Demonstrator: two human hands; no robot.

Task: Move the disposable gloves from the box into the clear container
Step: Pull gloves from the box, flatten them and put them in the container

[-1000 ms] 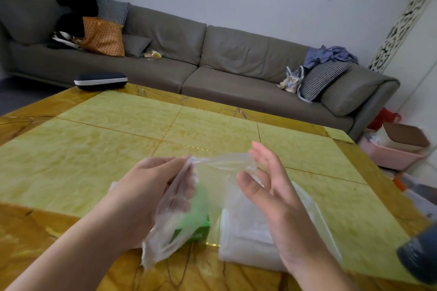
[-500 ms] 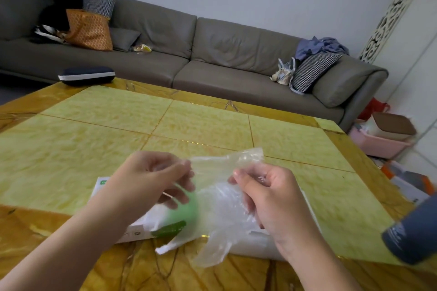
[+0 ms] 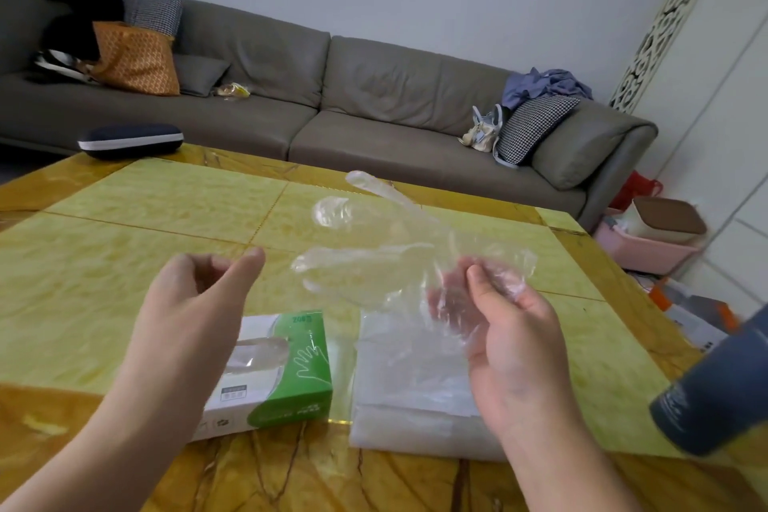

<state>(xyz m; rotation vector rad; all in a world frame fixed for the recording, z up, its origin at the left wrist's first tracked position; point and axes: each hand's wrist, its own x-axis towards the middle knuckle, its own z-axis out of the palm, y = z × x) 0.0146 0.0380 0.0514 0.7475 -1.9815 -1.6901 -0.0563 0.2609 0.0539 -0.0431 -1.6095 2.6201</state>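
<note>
Right hand (image 3: 511, 341) fingers (image 3: 505, 283) pinch glove (image 3: 374, 258) (cuff end); left hand (image 3: 195, 303) loosely curled, empty.

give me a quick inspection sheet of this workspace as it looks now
surface: yellow marble table.
job's things: green and white glove box by clear container; loose glove in the air above them.
clutter: dark case at far edge; dark bottle at right.
grippers: left hand relaxed, holding nothing; right hand pinches the glove's cuff.
cables: nothing seen.
surroundings: grey sofa with bags and cushions; pink bin.
</note>
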